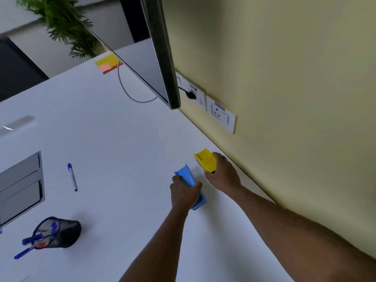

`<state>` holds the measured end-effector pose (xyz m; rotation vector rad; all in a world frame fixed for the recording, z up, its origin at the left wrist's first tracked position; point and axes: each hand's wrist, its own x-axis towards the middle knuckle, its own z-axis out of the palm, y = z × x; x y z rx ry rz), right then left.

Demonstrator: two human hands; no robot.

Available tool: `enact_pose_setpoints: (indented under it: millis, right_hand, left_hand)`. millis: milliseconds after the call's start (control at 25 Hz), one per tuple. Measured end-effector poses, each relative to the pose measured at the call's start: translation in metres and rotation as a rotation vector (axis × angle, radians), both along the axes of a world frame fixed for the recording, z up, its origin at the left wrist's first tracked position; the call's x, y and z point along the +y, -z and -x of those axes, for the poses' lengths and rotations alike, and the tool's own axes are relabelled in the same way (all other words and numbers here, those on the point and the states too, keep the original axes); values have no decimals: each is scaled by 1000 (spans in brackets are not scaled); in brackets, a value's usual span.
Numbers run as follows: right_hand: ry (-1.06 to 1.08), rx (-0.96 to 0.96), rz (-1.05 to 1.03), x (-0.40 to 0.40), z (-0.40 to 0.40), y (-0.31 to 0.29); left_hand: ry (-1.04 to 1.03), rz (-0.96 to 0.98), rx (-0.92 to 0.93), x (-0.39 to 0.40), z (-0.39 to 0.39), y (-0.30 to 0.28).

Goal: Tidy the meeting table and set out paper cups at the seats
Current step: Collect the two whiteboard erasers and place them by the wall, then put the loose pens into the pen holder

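1. The left hand (184, 192) grips a blue whiteboard eraser (191, 186), a long smooth plastic block with a raised ridge along its back. Fingers curl over its left flank and the thumb clamps the right flank; the eraser lies flat on the white table (122, 129).
2. The right hand (222, 174) holds a yellow whiteboard eraser (206, 159), the same moulded plastic form, with a dark pad along its underside. The fingers wrap round its rear end, and the front end tilts up off the table.
3. The two erasers lie just beside each other, apart; the yellow one sits beyond and to the right of the blue one, close to the pale yellow wall (284, 78).
4. Both forearms are bare and extended forward, the right one running along the wall edge of the table.
5. Left of the left-hand grip, well apart, a blue-capped marker (72, 177) lies loose on the smooth matt tabletop.
6. Nearer and farther left, a black wire-mesh pen holder (63, 233) lies tipped on its side, blue pens (34, 244) projecting from its mouth.
7. Beyond the grips, a flat dark screen (150, 58) hangs on the wall, with a grey cable (126, 88) looping under it.
8. Coloured sticky notes (107, 64) rest at the far table edge; white wall sockets (220, 115) sit above the right hand.
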<state>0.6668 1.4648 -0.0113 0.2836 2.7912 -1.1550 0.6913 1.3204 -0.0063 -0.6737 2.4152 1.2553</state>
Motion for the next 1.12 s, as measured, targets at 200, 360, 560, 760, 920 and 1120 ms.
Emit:
enact_pose_setpoints:
  millis: [200,360,560,760,920,1120]
  right_hand:
    - [36,-3,-2,-1,42,16]
    - [35,-15,-62,-7,63,30]
    - [26,-38,-113,-13,72,44]
    - [12,-25,-121,-14,70,42]
    - [111,273,-182,-24,41,25]
    - [-131,398,-136,-77,-26,17]
  left_hand:
    - [33,20,-51,6,48,14]
    - [39,100,-51,8,81,23]
    - [28,190,-73,18,101,27]
    - [141,213,-66,14,97,24]
    - [118,225,-5,1,59,13]
    - [-31,320,27,-52,-38,13]
